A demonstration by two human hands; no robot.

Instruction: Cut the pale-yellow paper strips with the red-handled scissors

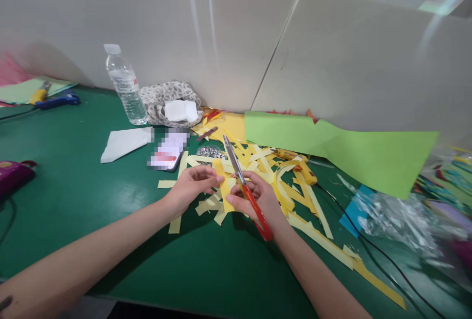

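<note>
My left hand [191,184] pinches the upper part of a yellow paper strip [223,186] held upright above the green table [73,176]. My right hand [258,196] grips red-handled scissors [245,191], blades closed and pointing up and away, while its fingertips also touch the strip's lower end. Under both hands lies a heap of cut yellow strips [265,161].
A water bottle [125,85], a patterned cloth pouch [169,102], white paper [123,143] and a phone [167,154] lie behind. A green sheet [342,149] spreads at right, crinkled plastic [398,216] beyond. A black cable [368,243] crosses the table. Glue guns: [55,99], [302,166].
</note>
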